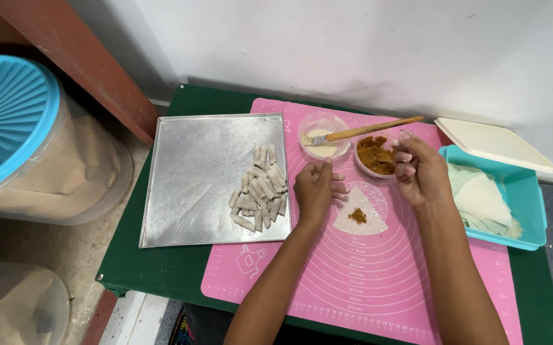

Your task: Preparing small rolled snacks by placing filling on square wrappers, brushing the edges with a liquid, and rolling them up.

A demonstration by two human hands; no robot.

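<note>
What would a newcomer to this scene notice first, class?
Most striking is the pink silicone mat on the green table, where the left hand touches a triangular wrapper dotted with brown filling. Left of it, a metal tray carries a heap of rolled pastries. The right hand hovers by the bowl of brown filling, with a turquoise box of wrappers at the far right.
</note>
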